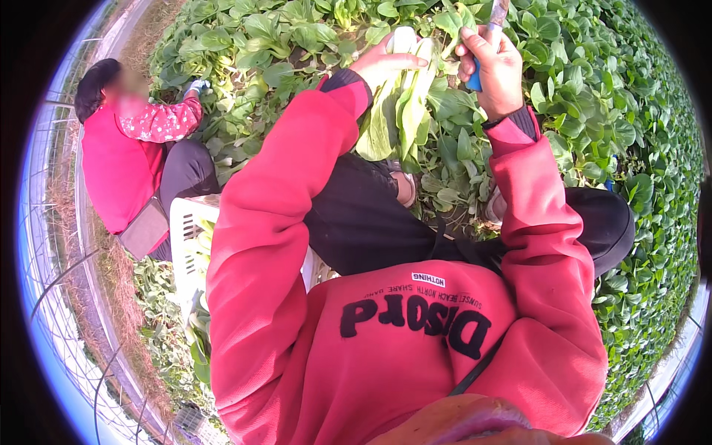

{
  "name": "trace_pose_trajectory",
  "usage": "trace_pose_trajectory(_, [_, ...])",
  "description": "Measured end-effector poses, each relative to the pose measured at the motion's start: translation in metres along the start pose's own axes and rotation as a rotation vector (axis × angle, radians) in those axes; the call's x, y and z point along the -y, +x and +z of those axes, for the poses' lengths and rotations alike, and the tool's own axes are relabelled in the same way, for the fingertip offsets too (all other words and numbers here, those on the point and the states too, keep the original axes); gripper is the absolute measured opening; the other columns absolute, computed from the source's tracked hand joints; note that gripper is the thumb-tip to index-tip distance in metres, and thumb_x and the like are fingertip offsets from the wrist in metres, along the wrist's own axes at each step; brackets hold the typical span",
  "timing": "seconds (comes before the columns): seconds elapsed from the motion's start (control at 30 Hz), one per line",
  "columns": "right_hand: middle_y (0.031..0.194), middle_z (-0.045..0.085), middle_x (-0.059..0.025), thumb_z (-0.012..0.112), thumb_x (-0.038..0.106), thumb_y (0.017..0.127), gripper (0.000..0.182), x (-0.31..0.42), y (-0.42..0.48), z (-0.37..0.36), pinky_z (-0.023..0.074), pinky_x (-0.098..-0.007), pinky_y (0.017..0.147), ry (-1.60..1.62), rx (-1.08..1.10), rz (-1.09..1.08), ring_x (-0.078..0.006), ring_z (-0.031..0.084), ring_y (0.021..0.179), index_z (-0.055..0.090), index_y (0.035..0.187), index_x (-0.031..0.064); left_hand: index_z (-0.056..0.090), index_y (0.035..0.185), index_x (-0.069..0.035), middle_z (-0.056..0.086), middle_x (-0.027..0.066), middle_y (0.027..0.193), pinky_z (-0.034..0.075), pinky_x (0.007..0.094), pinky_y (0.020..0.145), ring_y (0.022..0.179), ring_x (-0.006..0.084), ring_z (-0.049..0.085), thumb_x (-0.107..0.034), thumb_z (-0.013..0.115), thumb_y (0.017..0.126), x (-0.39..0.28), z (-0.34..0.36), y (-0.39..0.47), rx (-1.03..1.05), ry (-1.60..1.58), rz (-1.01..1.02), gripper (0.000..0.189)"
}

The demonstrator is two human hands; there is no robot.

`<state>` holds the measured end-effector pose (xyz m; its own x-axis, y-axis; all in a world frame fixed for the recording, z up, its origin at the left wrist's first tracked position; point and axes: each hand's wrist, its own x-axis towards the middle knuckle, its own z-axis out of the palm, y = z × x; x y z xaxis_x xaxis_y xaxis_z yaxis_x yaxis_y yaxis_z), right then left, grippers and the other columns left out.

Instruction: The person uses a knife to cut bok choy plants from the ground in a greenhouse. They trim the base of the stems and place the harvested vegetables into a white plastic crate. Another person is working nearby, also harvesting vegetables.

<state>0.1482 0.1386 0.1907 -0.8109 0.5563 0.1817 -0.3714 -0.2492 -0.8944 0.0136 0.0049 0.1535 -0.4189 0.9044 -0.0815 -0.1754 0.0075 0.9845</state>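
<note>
My left hand grips several heads of bok choy, their pale stem ends up and their green leaves hanging down. Beside it, my right hand is closed around a knife with a blue handle end, the stained blade pointing away from me. A bok choy leaf touches or is pinched by the right thumb and fingers; I cannot tell which. Under both hands grow more bok choy plants, with loose leaves on the soil between my shoes.
A white plastic crate holding bok choy stands by my left side, partly behind my sleeve. Left of me another person crouches, a gloved hand among the plants. Dense bok choy rows stretch to the right. A grey crate lies behind.
</note>
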Motion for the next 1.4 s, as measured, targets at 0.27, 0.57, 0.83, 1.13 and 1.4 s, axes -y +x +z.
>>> trace_pose_trajectory(0.27, [0.07,0.056,-0.0088,0.057,0.005,0.082,0.009,-0.017,0.043,-0.073,0.0402,-0.0251,0.044,0.265,-0.281,0.166,-0.0112,0.046,0.051,0.051,0.088,-0.001,0.05,0.115,0.0,0.06,0.0158,0.107,0.047,0.0314,0.085,0.097,0.02,0.059,-0.014,0.063,0.072,0.011,-0.005,0.007,0.232,-0.028,0.078,0.046])
trace_pose_trajectory(0.57, [0.061,0.054,0.0009,0.063,0.021,0.084,0.019,-0.009,0.001,-0.071,0.0335,-0.0199,0.039,-0.561,0.137,0.207,-0.005,0.045,0.044,0.057,0.093,0.0051,0.056,0.108,0.0,0.062,0.0095,0.099,0.049,0.03,0.082,0.091,0.0176,0.061,-0.009,0.067,0.074,-0.01,-0.007,-0.01,0.042,-0.18,-0.112,0.037])
trace_pose_trajectory(0.83, [0.062,0.051,-0.0038,0.065,0.022,0.082,0.02,-0.016,-0.014,-0.059,0.041,-0.0268,0.053,-0.863,0.352,-0.013,-0.0117,0.047,0.055,0.057,0.086,0.0046,0.057,0.106,0.0,0.063,0.0081,0.096,0.051,0.0303,0.078,0.086,0.0173,0.062,-0.007,0.066,0.076,-0.015,-0.017,-0.01,-0.042,-0.162,0.001,0.032])
trace_pose_trajectory(1.13, [0.068,0.058,-0.0203,0.057,0.024,0.083,0.024,-0.019,-0.018,-0.052,0.0439,-0.0458,0.057,-1.327,0.259,-0.245,-0.0398,0.056,0.068,0.045,0.084,0.0032,0.061,0.098,-0.003,0.064,0.0042,0.09,0.047,0.0262,0.073,0.083,0.0131,0.06,-0.006,0.068,0.074,-0.009,-0.016,-0.008,-0.003,-0.173,-0.018,0.025])
trace_pose_trajectory(1.4, [0.07,0.057,-0.0223,0.054,0.023,0.084,0.024,-0.016,-0.015,-0.048,0.0434,-0.0472,0.059,-1.434,0.231,-0.194,-0.04,0.056,0.069,0.044,0.084,0.0018,0.057,0.098,-0.002,0.062,0.0037,0.09,0.048,0.0258,0.07,0.081,0.0122,0.06,-0.001,0.069,0.073,-0.007,-0.015,-0.003,0.033,-0.039,0.032,0.028])
